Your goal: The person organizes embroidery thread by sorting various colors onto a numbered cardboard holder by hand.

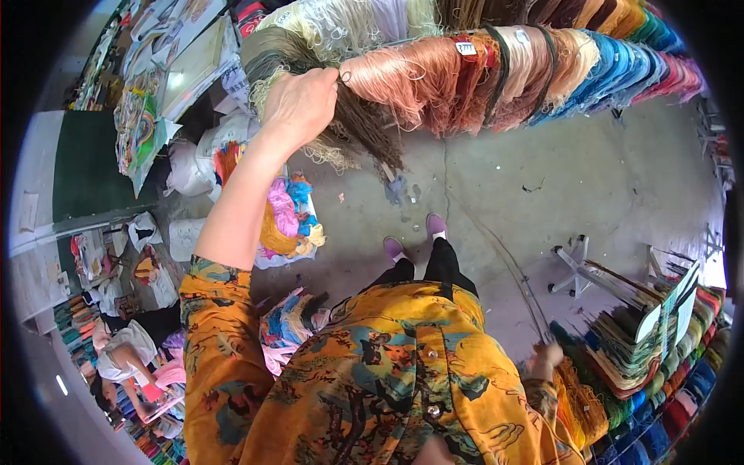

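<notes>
My left hand [301, 107] reaches up to a rack of hanging thread skeins. Its fingers are closed at the grey-brown skein [364, 116], beside the salmon-pink skeins [399, 77]. Pale, loose thread loops hang under the wrist. Low on the right, my right hand [548, 355] is small in view with its fingers curled. It is close to an orange-yellow skein [580, 399]; thin dark lines [527, 291] run up from it across the floor. What it holds, if anything, I cannot make out.
Blue and pink skeins [620, 74] continue along the rack. A wheeled stand base [572, 267] is on the concrete floor near stacked skeins [682, 364]. Left of my feet is a bag of coloured thread [287, 213]. Another person [128, 349] bends over pink material at lower left.
</notes>
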